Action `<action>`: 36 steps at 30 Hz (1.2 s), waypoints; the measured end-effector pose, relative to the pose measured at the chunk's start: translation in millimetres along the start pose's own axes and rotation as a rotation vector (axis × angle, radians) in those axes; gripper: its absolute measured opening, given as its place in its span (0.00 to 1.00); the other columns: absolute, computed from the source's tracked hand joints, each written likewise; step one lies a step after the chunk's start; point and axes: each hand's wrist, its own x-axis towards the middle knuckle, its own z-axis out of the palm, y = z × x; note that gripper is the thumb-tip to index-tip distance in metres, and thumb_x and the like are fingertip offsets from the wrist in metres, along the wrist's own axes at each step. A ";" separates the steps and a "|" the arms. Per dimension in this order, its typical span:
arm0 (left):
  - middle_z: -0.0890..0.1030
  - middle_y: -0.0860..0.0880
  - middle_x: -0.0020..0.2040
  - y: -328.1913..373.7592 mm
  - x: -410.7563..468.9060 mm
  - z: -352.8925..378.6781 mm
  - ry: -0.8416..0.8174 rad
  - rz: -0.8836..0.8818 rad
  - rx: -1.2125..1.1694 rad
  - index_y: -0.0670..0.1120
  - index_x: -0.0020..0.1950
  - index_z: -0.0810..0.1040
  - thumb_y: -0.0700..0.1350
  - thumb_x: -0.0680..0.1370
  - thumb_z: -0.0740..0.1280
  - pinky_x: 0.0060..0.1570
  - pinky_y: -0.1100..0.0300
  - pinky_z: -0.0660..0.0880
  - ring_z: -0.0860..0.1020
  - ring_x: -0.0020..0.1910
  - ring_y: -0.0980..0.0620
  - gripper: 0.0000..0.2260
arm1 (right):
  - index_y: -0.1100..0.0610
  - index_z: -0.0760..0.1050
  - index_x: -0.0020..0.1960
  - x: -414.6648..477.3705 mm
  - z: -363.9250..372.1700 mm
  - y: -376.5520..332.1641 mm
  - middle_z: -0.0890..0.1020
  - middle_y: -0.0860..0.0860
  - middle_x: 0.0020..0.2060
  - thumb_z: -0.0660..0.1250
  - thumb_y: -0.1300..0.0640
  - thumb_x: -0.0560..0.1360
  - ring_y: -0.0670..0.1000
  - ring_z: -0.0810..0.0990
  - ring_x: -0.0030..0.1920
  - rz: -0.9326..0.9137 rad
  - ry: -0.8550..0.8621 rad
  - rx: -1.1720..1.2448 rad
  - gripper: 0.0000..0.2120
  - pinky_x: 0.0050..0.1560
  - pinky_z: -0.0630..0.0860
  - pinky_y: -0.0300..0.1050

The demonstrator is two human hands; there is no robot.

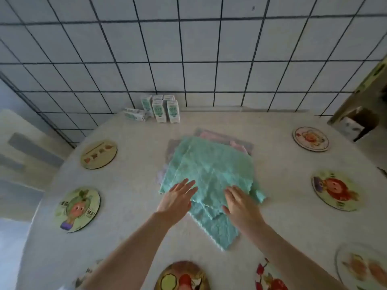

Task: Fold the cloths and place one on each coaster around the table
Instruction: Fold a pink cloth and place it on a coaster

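A stack of mint-green cloths (211,168) lies in the middle of the round table, with a pink cloth (217,137) and a pale lilac one showing underneath at the back. My left hand (178,199) rests flat on the near left corner of the top green cloth, fingers spread. My right hand (238,204) lies flat on its near right edge. Neither hand holds anything. Round picture coasters ring the table: two on the left (98,154) (77,209), two on the right (310,139) (336,190), and others along the near edge (182,276) (362,266).
Several small white-and-green cartons (161,108) stand at the back of the table against the tiled wall, one lying flat (135,114). A wooden piece of furniture (360,114) stands at the far right. The pale tabletop (129,185) shows between the cloths and the coasters.
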 end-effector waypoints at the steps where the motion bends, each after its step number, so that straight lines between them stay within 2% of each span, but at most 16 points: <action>1: 0.77 0.48 0.65 -3.7 6.0 7.9 -0.016 0.010 0.021 0.47 0.63 0.78 0.44 0.63 0.78 0.60 0.50 0.75 0.75 0.65 0.46 0.28 | 0.63 0.79 0.55 5.0 11.0 -0.2 0.82 0.57 0.51 0.80 0.48 0.58 0.57 0.81 0.53 0.006 -0.017 -0.004 0.31 0.51 0.80 0.48; 4: 0.73 0.48 0.69 -9.3 14.6 22.0 -0.096 0.008 0.026 0.48 0.67 0.75 0.47 0.61 0.78 0.62 0.51 0.73 0.72 0.67 0.46 0.34 | 0.63 0.75 0.60 11.6 33.1 -4.4 0.78 0.59 0.57 0.79 0.45 0.57 0.60 0.79 0.57 0.047 -0.113 0.016 0.38 0.53 0.79 0.51; 7: 0.72 0.49 0.70 -22.5 20.4 39.6 -0.140 0.054 -0.009 0.48 0.69 0.72 0.45 0.62 0.78 0.63 0.50 0.73 0.70 0.69 0.46 0.36 | 0.62 0.75 0.62 17.9 48.9 -10.6 0.78 0.60 0.59 0.80 0.42 0.53 0.61 0.78 0.59 0.094 -0.228 0.020 0.43 0.53 0.79 0.52; 10: 0.73 0.48 0.69 -35.2 24.3 48.3 -0.130 0.121 -0.074 0.47 0.67 0.74 0.43 0.63 0.78 0.63 0.50 0.73 0.72 0.67 0.47 0.33 | 0.62 0.76 0.61 20.7 54.2 -14.5 0.79 0.60 0.59 0.81 0.46 0.54 0.62 0.78 0.59 0.102 -0.249 0.010 0.40 0.53 0.79 0.53; 15: 0.76 0.49 0.66 -56.1 32.1 49.1 -0.080 0.261 -0.112 0.47 0.64 0.78 0.48 0.63 0.79 0.60 0.52 0.75 0.76 0.63 0.48 0.30 | 0.62 0.76 0.61 21.5 59.2 -4.2 0.78 0.59 0.60 0.80 0.51 0.59 0.61 0.77 0.60 0.060 -0.245 0.017 0.34 0.54 0.79 0.55; 18: 0.75 0.50 0.67 -62.0 33.2 43.5 -0.083 0.274 -0.149 0.47 0.65 0.76 0.49 0.68 0.76 0.60 0.51 0.75 0.74 0.65 0.50 0.26 | 0.61 0.74 0.64 19.3 59.0 2.7 0.77 0.58 0.63 0.79 0.54 0.63 0.60 0.76 0.63 0.027 -0.237 0.005 0.33 0.57 0.78 0.55; 22: 0.73 0.51 0.69 -55.8 35.1 40.6 -0.061 0.187 -0.240 0.47 0.66 0.76 0.44 0.75 0.68 0.68 0.52 0.65 0.71 0.68 0.50 0.19 | 0.63 0.74 0.63 21.5 55.0 -10.1 0.77 0.59 0.62 0.74 0.42 0.65 0.62 0.76 0.62 0.103 -0.237 -0.024 0.35 0.53 0.79 0.57; 26: 0.79 0.51 0.62 -45.7 39.8 38.1 -0.006 0.116 -0.240 0.47 0.59 0.81 0.41 0.74 0.68 0.64 0.52 0.72 0.77 0.62 0.49 0.13 | 0.66 0.78 0.57 29.0 53.3 -30.6 0.80 0.62 0.56 0.73 0.36 0.62 0.64 0.79 0.56 0.216 -0.277 -0.054 0.38 0.48 0.80 0.58; 28: 0.83 0.50 0.56 -42.3 46.0 30.1 0.007 0.056 -0.286 0.46 0.55 0.82 0.41 0.77 0.66 0.57 0.55 0.77 0.81 0.54 0.50 0.09 | 0.66 0.79 0.54 32.6 49.4 -35.8 0.82 0.61 0.53 0.75 0.38 0.61 0.64 0.80 0.53 0.247 -0.283 -0.054 0.34 0.47 0.79 0.57; 29: 0.84 0.50 0.51 -41.3 49.9 24.1 -0.001 0.004 -0.307 0.46 0.54 0.82 0.42 0.79 0.64 0.51 0.58 0.79 0.82 0.47 0.51 0.08 | 0.65 0.80 0.53 33.8 47.8 -36.3 0.82 0.61 0.52 0.76 0.42 0.61 0.64 0.81 0.52 0.260 -0.287 -0.047 0.32 0.46 0.79 0.57; 31: 0.83 0.50 0.42 -41.9 58.4 13.3 -0.045 -0.083 -0.300 0.46 0.52 0.80 0.44 0.81 0.60 0.38 0.62 0.77 0.78 0.35 0.54 0.09 | 0.64 0.80 0.52 34.9 45.5 -33.6 0.82 0.60 0.52 0.79 0.53 0.59 0.63 0.81 0.52 0.273 -0.289 -0.042 0.25 0.46 0.80 0.57; 32: 0.83 0.50 0.41 -43.9 62.2 9.0 -0.057 -0.093 -0.286 0.47 0.52 0.80 0.44 0.82 0.59 0.36 0.62 0.76 0.78 0.34 0.54 0.10 | 0.63 0.80 0.52 36.3 40.5 -31.7 0.82 0.59 0.51 0.78 0.59 0.59 0.63 0.81 0.52 0.261 -0.302 -0.035 0.23 0.46 0.79 0.57; 34: 0.84 0.50 0.43 -52.7 66.6 4.5 -0.094 -0.091 -0.281 0.47 0.55 0.80 0.43 0.81 0.60 0.39 0.58 0.79 0.80 0.37 0.52 0.10 | 0.61 0.77 0.52 38.1 25.2 -25.9 0.82 0.56 0.50 0.71 0.66 0.65 0.59 0.80 0.51 0.219 -0.299 0.001 0.16 0.46 0.78 0.50; 36: 0.84 0.49 0.47 -65.5 67.2 1.5 -0.176 -0.101 -0.258 0.47 0.57 0.80 0.40 0.80 0.61 0.43 0.56 0.80 0.82 0.41 0.51 0.11 | 0.59 0.74 0.53 40.0 8.2 -15.3 0.81 0.52 0.44 0.61 0.67 0.74 0.53 0.80 0.44 0.244 -0.311 0.001 0.10 0.38 0.72 0.44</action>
